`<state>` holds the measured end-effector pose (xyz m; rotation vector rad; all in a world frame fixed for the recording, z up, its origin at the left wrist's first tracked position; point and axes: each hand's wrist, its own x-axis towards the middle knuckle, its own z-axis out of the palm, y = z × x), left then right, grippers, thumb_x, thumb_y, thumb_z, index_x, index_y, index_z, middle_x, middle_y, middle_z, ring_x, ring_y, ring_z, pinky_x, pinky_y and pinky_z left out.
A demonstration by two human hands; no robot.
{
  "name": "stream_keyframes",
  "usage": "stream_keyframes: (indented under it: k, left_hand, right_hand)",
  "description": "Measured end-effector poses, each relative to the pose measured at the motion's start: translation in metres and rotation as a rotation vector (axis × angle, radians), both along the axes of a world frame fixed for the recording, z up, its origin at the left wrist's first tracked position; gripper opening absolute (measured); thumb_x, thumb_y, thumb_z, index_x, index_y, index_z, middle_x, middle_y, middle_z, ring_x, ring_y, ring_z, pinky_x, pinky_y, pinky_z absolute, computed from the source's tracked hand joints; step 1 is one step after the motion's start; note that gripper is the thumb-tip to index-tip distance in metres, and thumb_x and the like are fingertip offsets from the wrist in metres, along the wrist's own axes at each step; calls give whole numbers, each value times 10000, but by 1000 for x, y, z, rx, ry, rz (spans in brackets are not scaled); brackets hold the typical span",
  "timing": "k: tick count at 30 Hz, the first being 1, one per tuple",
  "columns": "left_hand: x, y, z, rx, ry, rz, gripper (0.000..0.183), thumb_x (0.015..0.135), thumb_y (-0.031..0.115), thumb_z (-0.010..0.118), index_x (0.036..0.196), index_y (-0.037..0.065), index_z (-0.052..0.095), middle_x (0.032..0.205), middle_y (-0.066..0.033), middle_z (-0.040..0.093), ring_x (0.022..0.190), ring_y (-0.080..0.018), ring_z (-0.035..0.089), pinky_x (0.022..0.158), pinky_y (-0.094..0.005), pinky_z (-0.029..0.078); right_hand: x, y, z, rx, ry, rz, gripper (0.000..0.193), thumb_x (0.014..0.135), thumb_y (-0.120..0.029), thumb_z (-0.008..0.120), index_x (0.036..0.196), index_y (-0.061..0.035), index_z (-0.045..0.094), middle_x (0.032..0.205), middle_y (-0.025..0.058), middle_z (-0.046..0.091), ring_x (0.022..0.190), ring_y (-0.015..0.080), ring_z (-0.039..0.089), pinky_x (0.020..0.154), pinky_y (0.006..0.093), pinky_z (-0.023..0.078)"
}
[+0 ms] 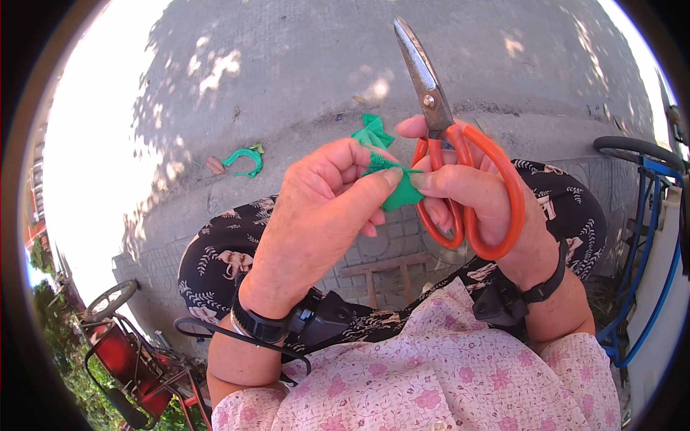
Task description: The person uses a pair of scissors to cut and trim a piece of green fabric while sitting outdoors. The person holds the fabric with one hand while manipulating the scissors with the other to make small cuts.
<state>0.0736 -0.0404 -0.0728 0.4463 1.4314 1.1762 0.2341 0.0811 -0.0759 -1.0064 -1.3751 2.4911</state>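
Between my two hands is a small piece of green fabric (403,197) with a gathered, frayed-looking edge. My left hand (316,190) pinches it between thumb and fingers. The thumb of my right hand (474,190) presses on the fabric's right side. Hooked on that same hand is a pair of scissors (435,108) with orange handles; the dark, worn blades are closed and point up and away from me. A further green strip (373,132) shows just beyond my left fingers; whether it joins the piece I hold, I cannot tell.
A curved green scrap (245,162) lies on the pavement at the left, beside a dry brown leaf (215,166). Below my hands is a small wooden frame (388,269). A red cart-like vehicle (126,352) stands at lower left, a blue metal frame with a wheel (647,179) at the right.
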Motion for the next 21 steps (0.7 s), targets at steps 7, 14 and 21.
stream_keyframes:
  k: [7,14,21]
  left_hand:
    - [-5,-4,-6,-28,-41,60,149,991,173,628,951,33,657,753,1,641,591,-57,604,543,-198,484]
    - [-7,-6,-7,13,-114,129,197,1006,203,617,903,36,640,764,-48,680,625,-93,660,580,-211,535]
    - [-4,-4,-5,11,-128,200,208,1012,203,607,904,28,637,774,-61,686,643,-114,673,594,-220,545]
  right_hand:
    - [-4,-4,-2,107,-79,-36,450,890,-135,641,1316,-35,537,920,27,600,679,74,580,584,224,477]
    - [-7,-12,-7,363,-24,-204,494,871,-18,617,1356,-48,525,916,29,642,693,50,556,599,196,442]
    - [-9,-21,-17,504,28,-128,566,859,98,604,1395,-52,502,990,41,633,720,18,543,652,170,451]
